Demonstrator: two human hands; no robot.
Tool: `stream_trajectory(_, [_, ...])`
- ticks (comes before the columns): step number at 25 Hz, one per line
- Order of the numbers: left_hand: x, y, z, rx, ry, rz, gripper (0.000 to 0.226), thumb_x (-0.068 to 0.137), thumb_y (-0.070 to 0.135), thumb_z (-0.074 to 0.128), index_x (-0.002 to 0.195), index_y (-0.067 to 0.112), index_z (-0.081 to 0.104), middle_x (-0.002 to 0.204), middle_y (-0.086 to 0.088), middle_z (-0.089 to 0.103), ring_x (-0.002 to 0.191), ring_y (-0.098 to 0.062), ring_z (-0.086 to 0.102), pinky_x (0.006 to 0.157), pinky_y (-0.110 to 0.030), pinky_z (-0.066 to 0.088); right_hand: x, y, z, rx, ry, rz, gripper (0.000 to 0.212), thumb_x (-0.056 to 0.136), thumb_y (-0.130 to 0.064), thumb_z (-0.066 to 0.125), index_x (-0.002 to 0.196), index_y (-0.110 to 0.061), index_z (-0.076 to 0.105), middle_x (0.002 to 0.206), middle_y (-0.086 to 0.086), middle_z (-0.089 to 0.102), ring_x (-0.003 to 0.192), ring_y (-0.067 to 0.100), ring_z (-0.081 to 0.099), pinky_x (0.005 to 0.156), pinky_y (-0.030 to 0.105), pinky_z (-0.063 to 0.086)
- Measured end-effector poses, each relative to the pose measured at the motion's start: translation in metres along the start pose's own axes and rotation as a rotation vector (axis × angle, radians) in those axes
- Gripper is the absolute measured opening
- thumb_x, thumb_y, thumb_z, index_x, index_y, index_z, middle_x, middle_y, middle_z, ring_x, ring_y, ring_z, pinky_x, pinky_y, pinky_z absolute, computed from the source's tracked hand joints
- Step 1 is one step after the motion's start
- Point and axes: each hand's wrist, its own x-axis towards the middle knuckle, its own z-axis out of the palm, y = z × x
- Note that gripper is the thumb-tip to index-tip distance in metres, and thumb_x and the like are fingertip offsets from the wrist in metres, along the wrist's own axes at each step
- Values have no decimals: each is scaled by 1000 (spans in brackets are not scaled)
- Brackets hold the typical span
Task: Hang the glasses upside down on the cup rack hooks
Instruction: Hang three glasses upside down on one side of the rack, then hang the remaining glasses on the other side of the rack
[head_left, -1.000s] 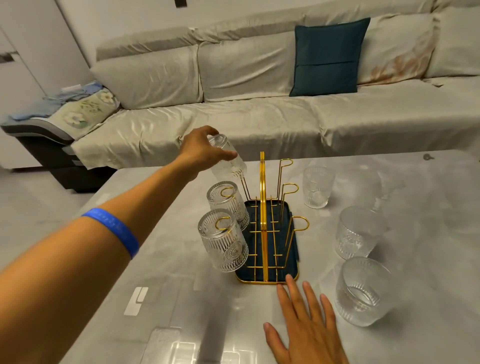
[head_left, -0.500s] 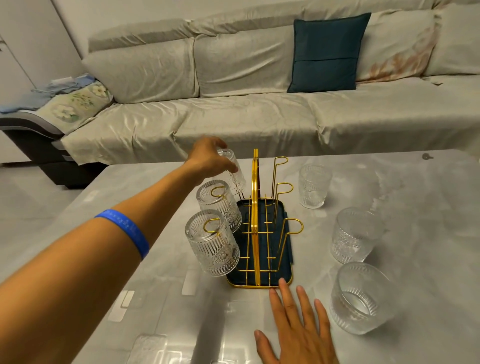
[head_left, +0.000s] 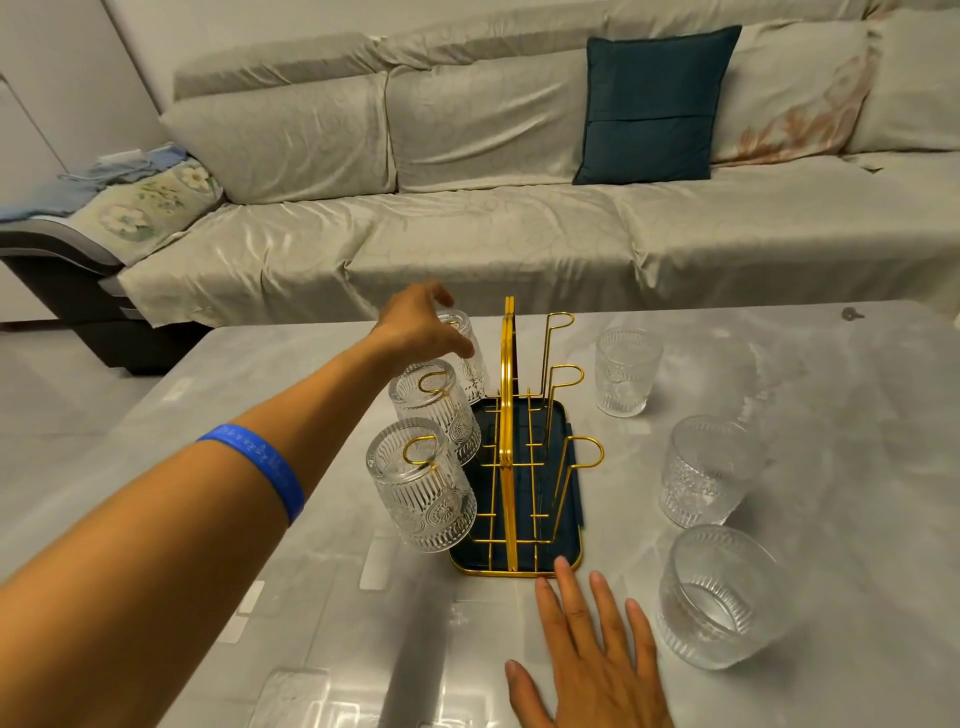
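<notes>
Left hand: my left hand (head_left: 422, 327) reaches across the table, fingers wrapped over the base of the far glass (head_left: 467, 358), clamped on it.
Far glass: upside down on the rack's far left hook; whether it fully rests there I cannot tell.
Cup rack: the gold wire cup rack (head_left: 511, 447) stands on its dark blue tray at the centre of the grey table (head_left: 831, 395).
Hung glasses: the middle glass (head_left: 436, 405) and near glass (head_left: 421, 486) hang inverted on the left-side hooks.
Right-side hooks: three, bare.
Loose glasses: three upright glasses (head_left: 704, 470) stand right of the rack, well apart.
Right hand: my right hand (head_left: 589, 660) lies flat, fingers spread, holding nothing, fingertips just beside the tray's near edge.
Backdrop: a sofa (head_left: 467, 234) with a teal cushion (head_left: 652, 98).
</notes>
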Motion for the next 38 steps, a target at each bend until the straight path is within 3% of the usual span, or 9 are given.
stream_trajectory(4, [-5,-6,-7,-12,-58,-31,79,66,20,91,133,14,48,138,-17,52,117,-34,55,98,-48,50,1,-1,-5,19,-42,13,76,83,-72,8,129,-19,39,160,-3,-4,143,21,-13,105,46,6])
stream_trajectory(8, [-69,-14,-34,-382,177,-40,62,81,26,80,134,15,49,136,-15,53,117,-27,55,92,-35,47,-33,-21,-38,7,-154,46,75,87,-67,19,131,-18,56,146,6,40,132,31,40,105,41,8])
stream_trajectory(12, [-183,-59,-10,-573,646,33,23,79,20,67,98,30,63,96,4,68,83,-6,63,72,-22,51,-26,-13,-37,37,-190,85,75,85,-69,5,150,-32,1,157,-7,-17,142,18,-19,113,44,-9])
stream_trajectory(15, [-260,-93,56,-258,304,80,26,84,21,69,102,35,59,107,9,64,98,-15,61,76,-18,46,-13,-12,-28,67,-177,48,70,89,-66,11,150,-32,3,157,-10,-17,141,13,-21,114,41,-12])
stream_trajectory(18, [-287,-101,110,251,-97,169,58,96,53,46,147,33,29,159,5,25,145,-24,22,116,-40,23,-32,-18,-47,296,-21,122,36,93,-42,48,126,-29,56,144,-6,46,135,16,34,115,39,11])
stream_trajectory(20, [-277,-102,119,369,-109,209,70,95,66,26,154,37,3,165,3,-8,150,-22,-5,119,-49,-2,-53,-10,-60,536,237,376,14,85,-18,66,83,-31,70,89,-7,73,87,15,64,94,43,43])
stream_trajectory(22, [-266,-107,122,417,-95,214,73,90,75,10,152,41,-10,161,4,-22,148,-23,-17,118,-53,-10,-72,10,-71,719,407,667,25,79,-11,69,76,-34,61,69,-6,66,67,15,60,65,37,50])
stream_trajectory(27, [-270,-113,129,475,-103,174,77,81,86,-1,146,49,-19,160,-1,-23,145,-27,-25,115,-57,-18,-57,50,-87,769,281,736,83,71,-16,79,138,-28,33,134,0,49,118,25,48,96,48,42])
stream_trajectory(38, [-270,-115,131,498,-129,149,77,76,89,-5,142,54,-22,159,-4,-27,141,-31,-34,111,-62,-23,-24,71,-143,847,214,358,65,58,-43,84,116,-37,56,114,-3,63,92,12,65,66,21,54])
